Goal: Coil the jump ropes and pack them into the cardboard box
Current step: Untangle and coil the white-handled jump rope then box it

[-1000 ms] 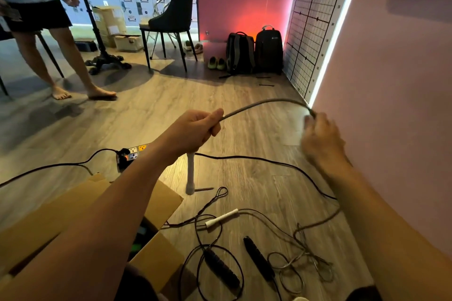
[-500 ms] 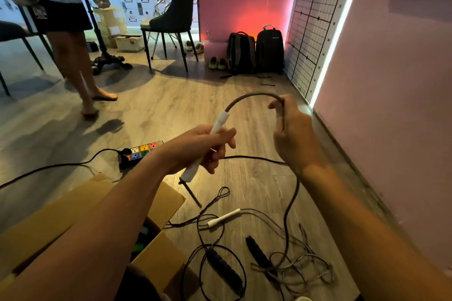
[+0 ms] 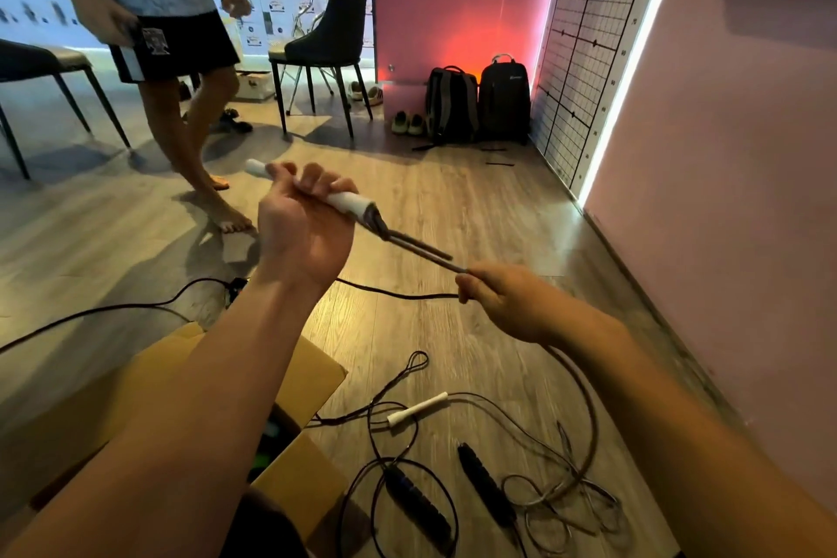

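The white cylindrical plastic handle (image 3: pixel 348 200) of a grey jump rope (image 3: pixel 421 250) is held up in the air over the wooden plank floor (image 3: pixel 475 204). Its long axis is slanted, with the free end pointing up and to the left and the rope end pointing down and to the right. Two strands of the rope leave that lower end side by side and run to the right hand (image 3: pixel 502 299). From there the rope drops behind the forearm to the floor.

The open brown cardboard box (image 3: pixel 312 369) sits at lower left, under the left forearm. Something green shows in its gap, but what it is cannot be told.

The left hand (image 3: pixel 303 227) has its palm towards the camera and all its fingers curled tightly round the handle. The right hand pinches a strand between thumb and forefinger, with the other fingers folded in.

A second white handle (image 3: pixel 416 410) and two black ribbed handles (image 3: pixel 416 498) lie among loose cords on the floor.
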